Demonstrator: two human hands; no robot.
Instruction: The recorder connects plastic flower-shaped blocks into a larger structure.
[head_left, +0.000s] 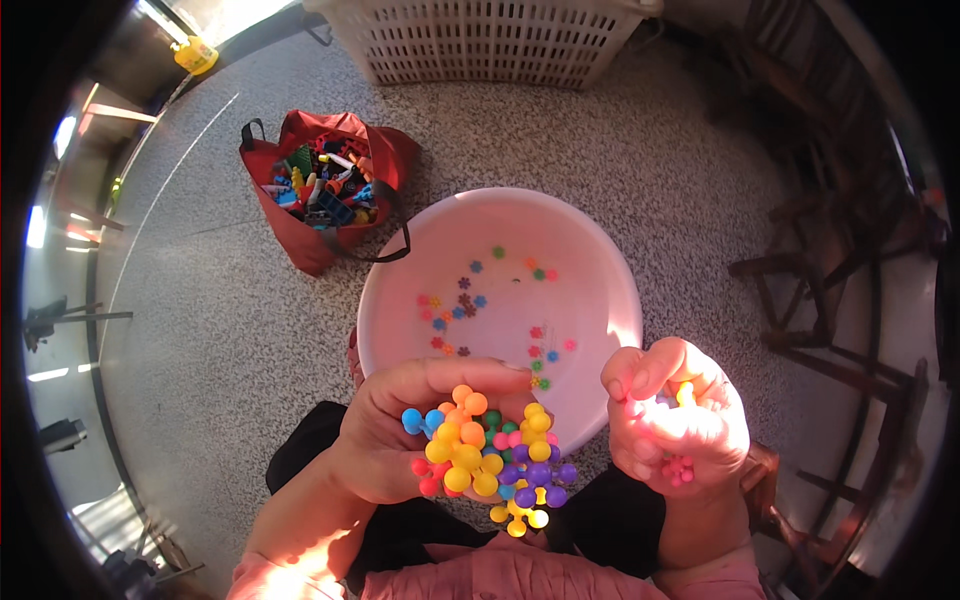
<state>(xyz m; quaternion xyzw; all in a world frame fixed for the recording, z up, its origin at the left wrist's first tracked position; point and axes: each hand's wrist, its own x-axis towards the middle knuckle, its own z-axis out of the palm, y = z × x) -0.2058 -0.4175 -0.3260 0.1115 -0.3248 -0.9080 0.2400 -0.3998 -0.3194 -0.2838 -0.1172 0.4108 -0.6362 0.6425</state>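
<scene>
My left hand is cupped around a cluster of joined toy connector pieces with ball ends, in orange, yellow, red, blue, green, pink and purple. To its right, my right hand has its fingers curled in over a few small pieces. A yellow piece shows among those fingers, and a pink piece sticks out below; bright sunlight washes out the rest. Both hands are over the near edge of a pale pink basin. Small flower-shaped pieces in several colours lie scattered on its bottom.
Beyond the basin to the left stands a red bag full of mixed toy bricks. A white slotted plastic crate is at the far side. Dark wooden chairs line the right. A yellow container sits far left.
</scene>
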